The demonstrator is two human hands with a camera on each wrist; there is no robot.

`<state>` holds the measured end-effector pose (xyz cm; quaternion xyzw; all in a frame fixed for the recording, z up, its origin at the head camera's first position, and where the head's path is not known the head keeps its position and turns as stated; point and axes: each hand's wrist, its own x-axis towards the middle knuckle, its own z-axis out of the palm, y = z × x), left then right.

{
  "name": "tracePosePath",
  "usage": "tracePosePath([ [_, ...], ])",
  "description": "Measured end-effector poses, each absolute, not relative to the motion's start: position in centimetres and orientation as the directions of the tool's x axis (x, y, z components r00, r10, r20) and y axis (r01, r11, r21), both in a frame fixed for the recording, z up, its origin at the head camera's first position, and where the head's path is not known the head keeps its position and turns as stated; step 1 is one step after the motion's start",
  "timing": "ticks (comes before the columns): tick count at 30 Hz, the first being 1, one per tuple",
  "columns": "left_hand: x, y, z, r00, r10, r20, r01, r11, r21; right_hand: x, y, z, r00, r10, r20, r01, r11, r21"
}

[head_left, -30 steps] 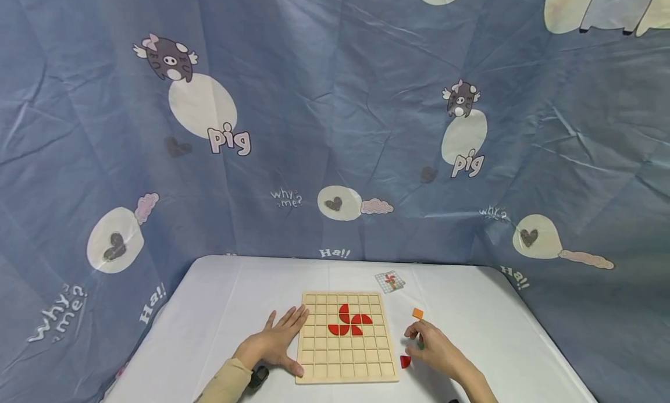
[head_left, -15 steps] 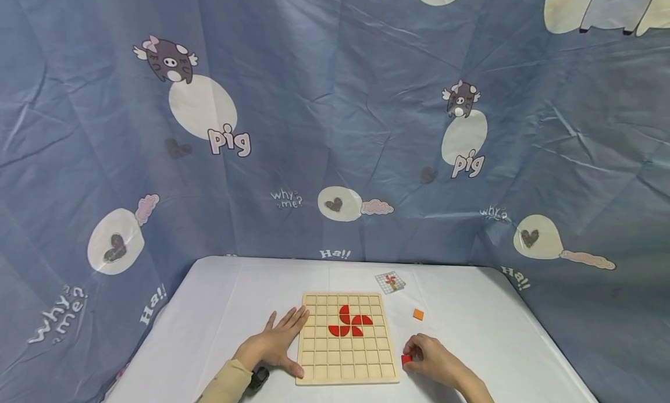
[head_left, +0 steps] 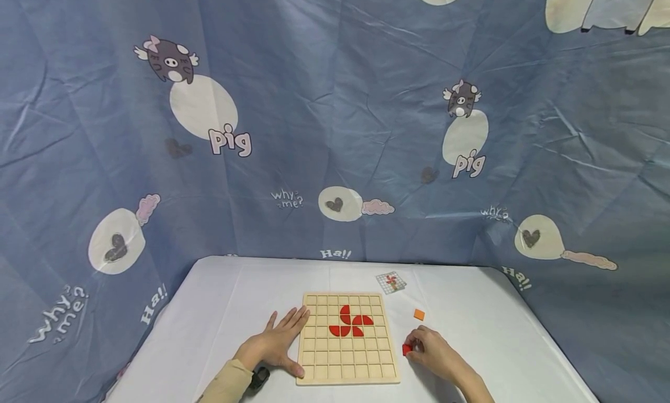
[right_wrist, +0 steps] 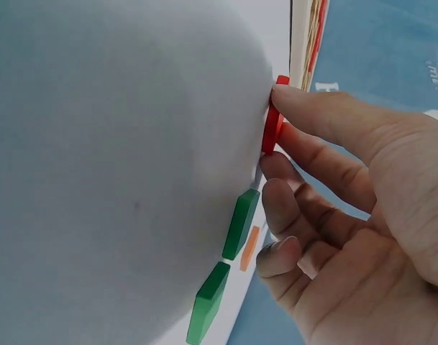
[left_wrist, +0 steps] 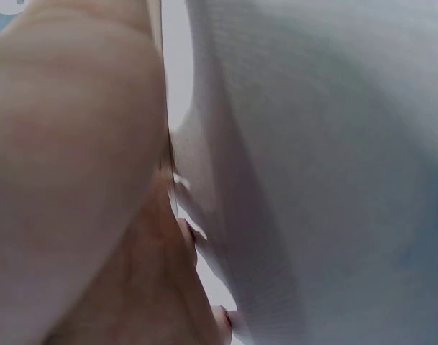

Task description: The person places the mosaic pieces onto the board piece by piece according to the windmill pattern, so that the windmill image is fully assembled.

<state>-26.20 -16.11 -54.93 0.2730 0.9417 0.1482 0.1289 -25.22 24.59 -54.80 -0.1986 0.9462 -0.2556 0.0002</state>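
Observation:
The right hand (head_left: 431,350) pinches a red wooden piece (head_left: 407,349) between thumb and fingers, just right of the board. In the right wrist view this red piece (right_wrist: 273,122) stands on edge at the thumb tip, the other fingers bent below it. A square-gridded wooden board (head_left: 335,359) lies flat on the table. Several red quarter-circle pieces (head_left: 344,331) form a pinwheel on it. Spread fingers and thumb of the left hand (head_left: 274,345) rest along the board's left edge. The left wrist view shows mostly the hand's underside (left_wrist: 75,165).
Near the right hand lie a green piece (right_wrist: 242,224) and a second green piece (right_wrist: 208,305), hidden by the hand in the head view. An orange square (head_left: 419,314) lies farther back. Pattern cards (head_left: 391,282) sit behind the board's right corner on the white table (head_left: 251,292).
The right hand came down from above the green pieces to the red piece and pinched it, then shifted slightly away from the body with it. The left hand stayed still.

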Motion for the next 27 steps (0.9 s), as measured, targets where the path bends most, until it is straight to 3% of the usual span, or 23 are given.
tracePosePath([
  [19, -26.1, -16.0, -55.1, -0.819, 0.551, -0.160, 0.474, 0.806, 0.353, -26.4, 24.6, -55.1, -0.927, -0.347, 0.142, -0.371, 0.795, -0.480],
  [27, -26.3, -15.9, -54.9, -0.823, 0.543, -0.165, 0.464, 0.811, 0.356, -25.7, 23.3, -55.0, -0.959, -0.242, 0.145, -0.282, 0.831, -0.479],
])
